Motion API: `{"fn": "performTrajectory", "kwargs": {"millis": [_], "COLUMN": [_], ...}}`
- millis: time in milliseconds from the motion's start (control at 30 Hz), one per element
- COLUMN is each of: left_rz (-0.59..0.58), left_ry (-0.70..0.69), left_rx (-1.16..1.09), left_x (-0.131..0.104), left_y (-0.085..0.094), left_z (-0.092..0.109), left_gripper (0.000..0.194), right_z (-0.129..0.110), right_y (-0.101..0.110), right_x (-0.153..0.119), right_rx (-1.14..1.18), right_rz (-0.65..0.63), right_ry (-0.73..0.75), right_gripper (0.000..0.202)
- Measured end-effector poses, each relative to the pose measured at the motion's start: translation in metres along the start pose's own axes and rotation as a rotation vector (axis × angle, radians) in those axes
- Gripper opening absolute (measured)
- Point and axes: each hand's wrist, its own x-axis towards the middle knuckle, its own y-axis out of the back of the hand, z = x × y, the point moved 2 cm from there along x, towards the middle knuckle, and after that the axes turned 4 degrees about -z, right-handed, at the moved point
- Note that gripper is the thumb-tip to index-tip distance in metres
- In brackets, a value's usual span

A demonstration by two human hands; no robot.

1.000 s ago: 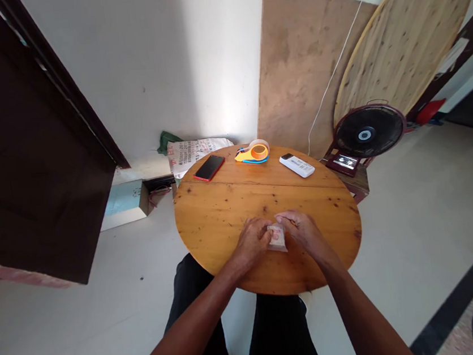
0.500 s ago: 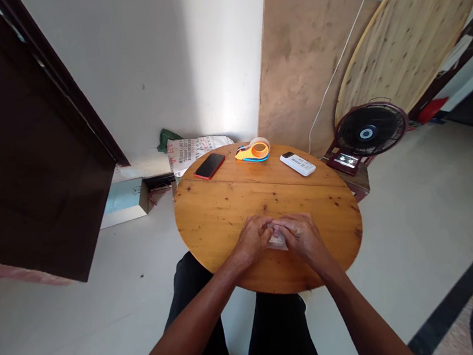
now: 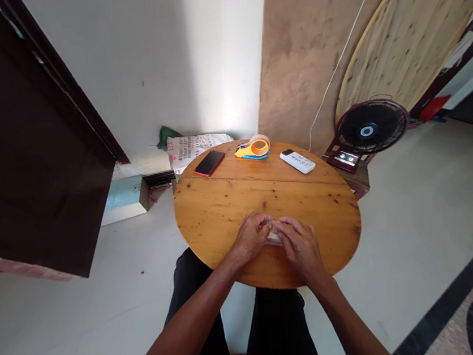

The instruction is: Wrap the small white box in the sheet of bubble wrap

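Both hands meet near the front of a round wooden table (image 3: 222, 202). Between them lies a small, pale, see-through packet (image 3: 274, 238), mostly covered by fingers; its kind is hard to make out. My left hand (image 3: 252, 235) is closed, with thumb and fingers pinching the packet's left and far side. My right hand (image 3: 300, 241) curls over its right side, fingers bent onto it. The packet seems to rest on or just over the tabletop.
Along the table's far side lie a red-edged phone (image 3: 210, 163), an orange tape dispenser (image 3: 253, 148) with a roll of clear tape, and a white power bank or similar device (image 3: 298, 161). A black fan (image 3: 367, 131) stands right of the table; a dark door (image 3: 22, 139) is on the left.
My right hand has shifted slightly, its fingers now reaching further over the packet. Less of the packet shows. My left hand stays nearly in place.
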Motion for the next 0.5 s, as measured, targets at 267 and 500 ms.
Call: {"fn": "performTrajectory", "kwargs": {"millis": [267, 500], "left_rz": [0.018, 0.0], "left_ry": [0.015, -0.011], "left_rx": [-0.014, 0.004], "left_x": [-0.002, -0.001], "left_y": [0.0, 0.001], "left_z": [0.003, 0.005], "left_gripper": [0.016, 0.015], "right_z": [0.006, 0.003], "right_y": [0.005, 0.008], "right_x": [0.013, 0.026], "right_rx": [0.063, 0.034], "right_rz": [-0.013, -0.042], "right_ry": [-0.127, -0.028], "right_gripper": [0.038, 0.017]}}
